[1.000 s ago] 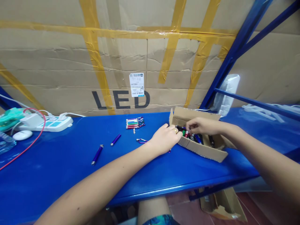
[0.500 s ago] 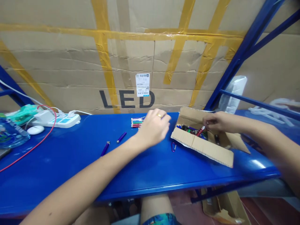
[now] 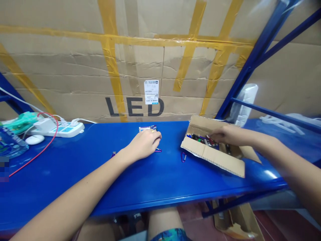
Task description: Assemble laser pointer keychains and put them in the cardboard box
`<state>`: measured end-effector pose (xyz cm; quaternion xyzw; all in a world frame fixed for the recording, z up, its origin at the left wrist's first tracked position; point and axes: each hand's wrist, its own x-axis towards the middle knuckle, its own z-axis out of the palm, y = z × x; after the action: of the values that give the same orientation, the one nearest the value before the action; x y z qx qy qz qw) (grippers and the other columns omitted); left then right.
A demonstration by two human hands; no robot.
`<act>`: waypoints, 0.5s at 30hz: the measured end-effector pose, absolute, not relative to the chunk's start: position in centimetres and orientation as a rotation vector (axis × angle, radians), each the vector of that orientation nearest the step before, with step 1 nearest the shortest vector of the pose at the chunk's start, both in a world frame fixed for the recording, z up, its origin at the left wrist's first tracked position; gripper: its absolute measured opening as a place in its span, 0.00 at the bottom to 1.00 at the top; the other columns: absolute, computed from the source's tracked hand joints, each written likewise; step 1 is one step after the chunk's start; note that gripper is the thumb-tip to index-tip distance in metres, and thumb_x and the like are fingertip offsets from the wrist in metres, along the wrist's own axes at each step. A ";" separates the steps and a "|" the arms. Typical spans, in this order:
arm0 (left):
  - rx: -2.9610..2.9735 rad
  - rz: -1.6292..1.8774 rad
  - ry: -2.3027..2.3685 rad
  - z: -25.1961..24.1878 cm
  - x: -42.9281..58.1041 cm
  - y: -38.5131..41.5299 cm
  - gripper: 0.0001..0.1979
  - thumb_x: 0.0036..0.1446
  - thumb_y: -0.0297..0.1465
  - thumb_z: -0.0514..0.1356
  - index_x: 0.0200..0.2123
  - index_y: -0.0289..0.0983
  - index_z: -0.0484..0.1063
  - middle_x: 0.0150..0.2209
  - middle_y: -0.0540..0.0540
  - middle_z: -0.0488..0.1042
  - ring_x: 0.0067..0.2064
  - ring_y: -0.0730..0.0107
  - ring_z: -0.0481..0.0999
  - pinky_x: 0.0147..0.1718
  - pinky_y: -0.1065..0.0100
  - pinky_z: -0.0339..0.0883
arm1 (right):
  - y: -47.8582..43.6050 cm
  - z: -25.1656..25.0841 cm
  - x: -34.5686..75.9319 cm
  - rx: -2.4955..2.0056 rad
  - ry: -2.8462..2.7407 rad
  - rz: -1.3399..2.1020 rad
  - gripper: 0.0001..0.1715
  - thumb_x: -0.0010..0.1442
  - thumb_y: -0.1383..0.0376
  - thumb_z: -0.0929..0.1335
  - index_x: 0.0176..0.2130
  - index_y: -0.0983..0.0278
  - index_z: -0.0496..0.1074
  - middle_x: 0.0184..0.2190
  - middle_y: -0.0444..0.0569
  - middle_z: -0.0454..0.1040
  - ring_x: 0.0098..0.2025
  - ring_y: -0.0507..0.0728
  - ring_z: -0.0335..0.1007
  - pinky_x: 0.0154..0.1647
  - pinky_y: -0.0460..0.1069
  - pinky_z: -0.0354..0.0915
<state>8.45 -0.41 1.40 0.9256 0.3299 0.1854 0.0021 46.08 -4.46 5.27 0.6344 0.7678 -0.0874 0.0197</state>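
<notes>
My left hand (image 3: 143, 144) is low over the blue table, fingers curled down; whatever they hold is hidden beneath. Just behind it lies a row of small shiny metal tubes (image 3: 147, 128), mostly covered by the hand. A purple carabiner (image 3: 158, 150) shows beside its fingers. Another carabiner (image 3: 183, 157) lies in front of the open cardboard box (image 3: 213, 155). Inside that box my right hand (image 3: 224, 135) reaches down with its fingers pinched together, close to a red tube (image 3: 210, 140) among mixed coloured tubes. A purple tube end (image 3: 113, 154) peeks out behind my left forearm.
At the left stand a white power strip (image 3: 71, 130), a white mouse-like object (image 3: 35, 139), a red cable (image 3: 54, 134) and a blue plastic package (image 3: 11, 142). Large taped cartons (image 3: 75, 73) form the back wall. A blue rack post (image 3: 247, 70) rises behind the box.
My left hand has moved left, uncovering a purple carabiner and hiding a loose purple tube. My right hand has lowered into the box; the red tube at its fingers no longer sticks up.
</notes>
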 end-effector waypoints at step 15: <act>2.885 0.721 1.068 1.0 8.1 -0.7 0.12 0.66 0.28 0.51 0.42 0.38 0.76 0.42 0.46 0.81 0.45 0.61 0.79 0.45 0.61 0.72 | -2.1 2.8 44.5 2.224 2.238 -0.267 0.09 0.54 0.64 0.68 0.24 0.63 0.75 0.24 0.49 0.76 0.28 0.57 0.70 0.30 0.50 0.61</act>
<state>8.14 -0.71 0.98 0.9131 0.3378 0.2283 -0.0091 44.49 -2.13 2.83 0.7023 0.7067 -0.0845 -0.0122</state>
